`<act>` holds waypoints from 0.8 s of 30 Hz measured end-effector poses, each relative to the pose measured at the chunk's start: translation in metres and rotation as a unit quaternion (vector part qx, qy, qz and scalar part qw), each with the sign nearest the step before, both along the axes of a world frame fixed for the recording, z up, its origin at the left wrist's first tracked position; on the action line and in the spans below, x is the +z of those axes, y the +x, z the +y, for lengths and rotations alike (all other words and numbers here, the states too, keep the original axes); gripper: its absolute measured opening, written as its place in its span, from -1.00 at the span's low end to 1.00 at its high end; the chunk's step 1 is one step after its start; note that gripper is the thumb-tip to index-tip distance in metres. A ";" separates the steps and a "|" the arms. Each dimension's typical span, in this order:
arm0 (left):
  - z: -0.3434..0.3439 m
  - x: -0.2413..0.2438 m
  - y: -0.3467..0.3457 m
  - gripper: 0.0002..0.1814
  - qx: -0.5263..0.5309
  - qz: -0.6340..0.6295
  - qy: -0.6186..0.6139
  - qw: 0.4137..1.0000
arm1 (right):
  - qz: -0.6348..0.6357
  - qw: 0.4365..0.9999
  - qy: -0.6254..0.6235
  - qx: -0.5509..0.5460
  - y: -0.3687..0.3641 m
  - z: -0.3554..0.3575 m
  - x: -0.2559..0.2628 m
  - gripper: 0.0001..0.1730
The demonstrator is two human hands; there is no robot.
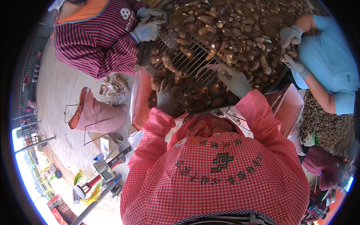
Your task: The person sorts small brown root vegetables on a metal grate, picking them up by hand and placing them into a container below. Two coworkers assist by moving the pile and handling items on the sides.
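Observation:
Both of my hands wear pale work gloves below red checked sleeves. My left hand (168, 97) lies with fingers apart on brown taro-like tubers at the near left corner of a metal slatted sorting rack (194, 63). Directly below that corner hangs an upright pink sack (140, 97). My right hand (236, 80) reaches over the near right part of the rack, thumb and fingers apart. A curved pink strip (206, 68) lies at its fingertips; whether the hand grips it, I cannot tell. Soil-covered tubers (206, 97) lie between my hands, and a large heap (242, 36) covers the far side.
A co-worker's gloved hands (149, 26) work at the far left. Another co-worker's gloved hands (292, 50) hold a tuber at the right. A second pink sack (288, 109) hangs by my right arm. On the floor at left stand a pink sack in a wire frame (101, 115) and a scale (104, 170).

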State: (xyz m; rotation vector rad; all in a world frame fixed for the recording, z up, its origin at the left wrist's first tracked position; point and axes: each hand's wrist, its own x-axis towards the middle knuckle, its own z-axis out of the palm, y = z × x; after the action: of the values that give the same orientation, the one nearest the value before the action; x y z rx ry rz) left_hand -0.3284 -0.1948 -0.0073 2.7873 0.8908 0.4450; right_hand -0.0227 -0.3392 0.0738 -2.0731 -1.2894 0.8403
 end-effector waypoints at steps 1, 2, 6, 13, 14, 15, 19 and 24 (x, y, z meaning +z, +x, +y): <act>0.008 -0.005 -0.010 -0.57 0.052 0.004 -0.023 0.998 | 0.001 0.998 -0.056 0.002 0.014 -0.004 0.012 -0.42; 0.004 0.001 -0.006 -0.61 0.078 -0.016 -0.044 0.996 | -0.064 0.990 -0.123 0.039 0.029 -0.019 0.010 -0.38; -0.046 0.019 0.018 -0.78 0.024 -0.041 -0.256 0.966 | -0.234 0.917 -0.305 0.106 0.014 -0.051 0.017 -0.21; -0.064 0.032 0.018 -0.77 -0.113 -0.013 -0.148 0.982 | -0.070 0.959 -0.256 0.101 -0.004 -0.042 -0.011 -0.05; -0.060 0.028 0.011 -0.77 -0.104 -0.005 -0.149 0.983 | -0.006 0.970 -0.230 0.078 -0.007 -0.040 -0.010 -0.06; -0.057 0.023 0.005 -0.76 -0.097 0.003 -0.149 0.984 | 0.056 0.976 -0.202 0.053 -0.009 -0.038 -0.011 -0.07; -0.044 -0.008 -0.013 -0.75 0.024 -0.064 -0.159 0.985 | 0.165 0.985 -0.044 0.014 -0.043 -0.015 -0.044 -0.02; -0.029 -0.001 -0.019 -0.71 0.157 -0.173 -0.139 0.962 | 0.216 0.973 0.001 -0.087 -0.035 0.007 -0.013 -0.34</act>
State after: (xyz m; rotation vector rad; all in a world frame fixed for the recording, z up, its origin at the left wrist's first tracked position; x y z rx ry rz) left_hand -0.3470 -0.2235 -0.0087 2.2286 1.2018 0.7622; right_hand -0.0572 -0.3323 0.0610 -1.8332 -0.8617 1.1294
